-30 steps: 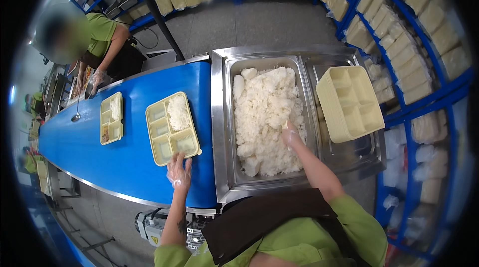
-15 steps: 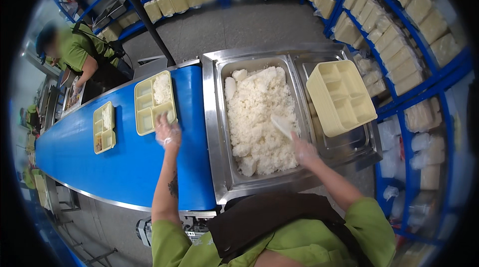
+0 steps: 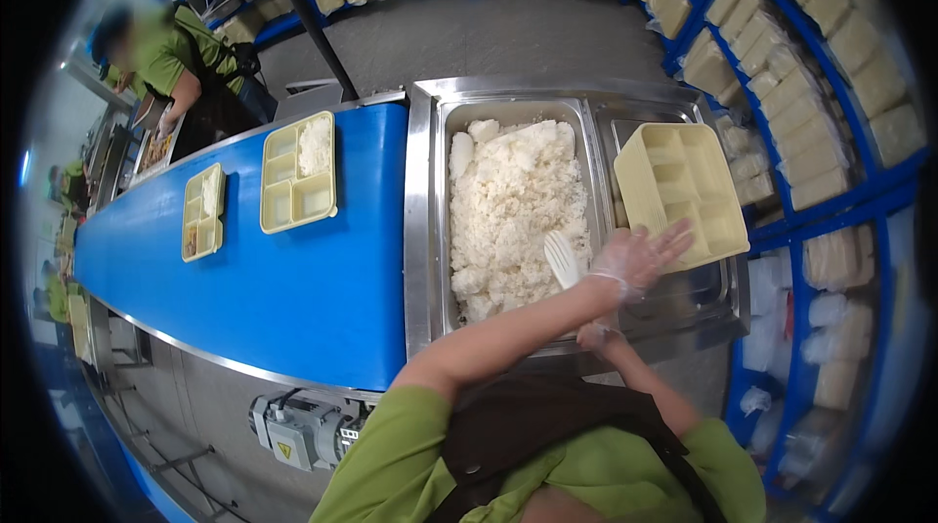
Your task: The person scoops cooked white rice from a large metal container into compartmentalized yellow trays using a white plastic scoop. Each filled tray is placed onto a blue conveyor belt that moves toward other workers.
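Note:
My left hand (image 3: 640, 261), in a clear glove, reaches across my body to the near edge of a stack of pale yellow compartment trays (image 3: 684, 191). Its fingers are stretched out and overlap the top tray; whether they touch it I cannot tell. Below that arm, my right hand (image 3: 598, 335) is closed on the handle of a white rice paddle (image 3: 561, 257), partly hidden behind the left forearm. The paddle's blade lies against the cooked white rice (image 3: 513, 200) in a deep steel pan (image 3: 440, 259).
On the blue conveyor belt (image 3: 322, 308) lie a tray with rice (image 3: 278, 171) and, farther left, another with rice and food (image 3: 203, 215). A co-worker (image 3: 186, 64) stands at the far left. Blue shelves (image 3: 728, 54) with stacked pale containers line the right and back.
My left hand has left the tray on the belt and crossed right to the tray stack. My right hand has drawn nearer to me with the paddle. The view has shifted slightly.

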